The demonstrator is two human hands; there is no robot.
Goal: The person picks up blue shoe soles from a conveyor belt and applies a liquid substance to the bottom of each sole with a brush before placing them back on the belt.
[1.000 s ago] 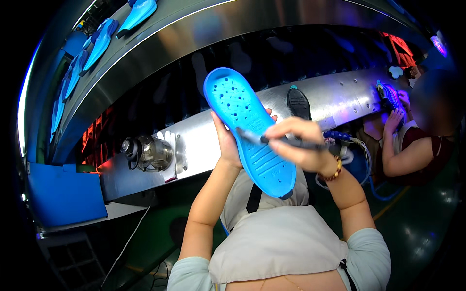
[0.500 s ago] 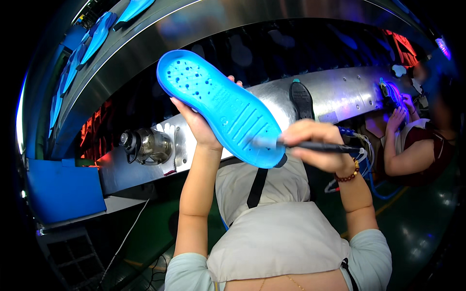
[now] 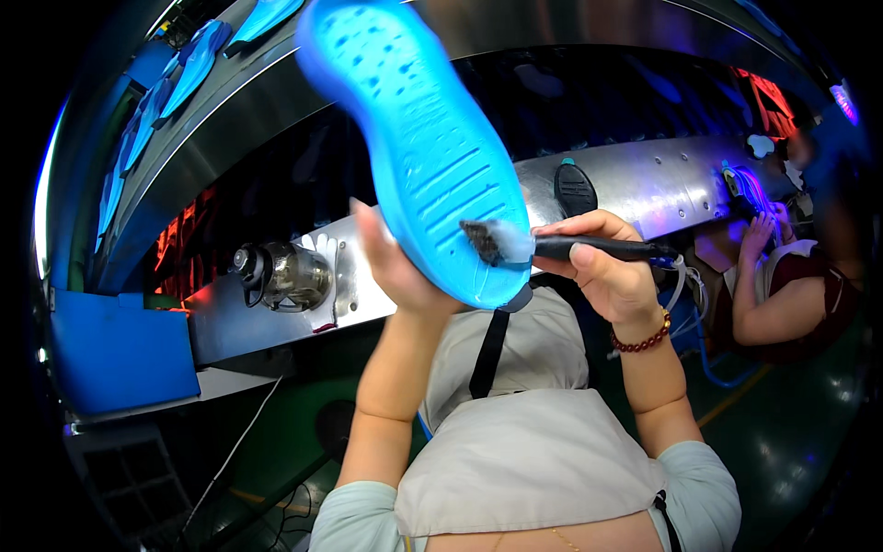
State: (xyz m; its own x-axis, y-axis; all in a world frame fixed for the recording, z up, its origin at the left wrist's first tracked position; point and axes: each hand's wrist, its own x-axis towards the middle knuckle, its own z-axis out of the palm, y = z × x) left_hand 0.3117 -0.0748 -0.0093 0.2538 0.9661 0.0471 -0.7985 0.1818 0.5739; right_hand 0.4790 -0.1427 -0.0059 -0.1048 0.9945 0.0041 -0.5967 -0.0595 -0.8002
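Observation:
My left hand (image 3: 395,267) holds a bright blue shoe sole (image 3: 414,138) from behind, raised high with its grooved underside facing me. My right hand (image 3: 607,267) grips a black-handled brush (image 3: 589,247). The brush's bristle tip touches the sole near its lower end. A beaded bracelet sits on my right wrist. I wear a pale grey apron over a light shirt.
A metal conveyor line (image 3: 644,184) runs across in front of me, with a dark sole (image 3: 575,189) lying on it. A glass jar (image 3: 290,274) stands at the left. Several blue soles (image 3: 184,64) sit on an upper shelf. Another person (image 3: 791,285) works at the right. A blue bin (image 3: 120,354) is lower left.
My left hand has lifted and tilted the blue sole up and toward me. The brush has come onto its lower end.

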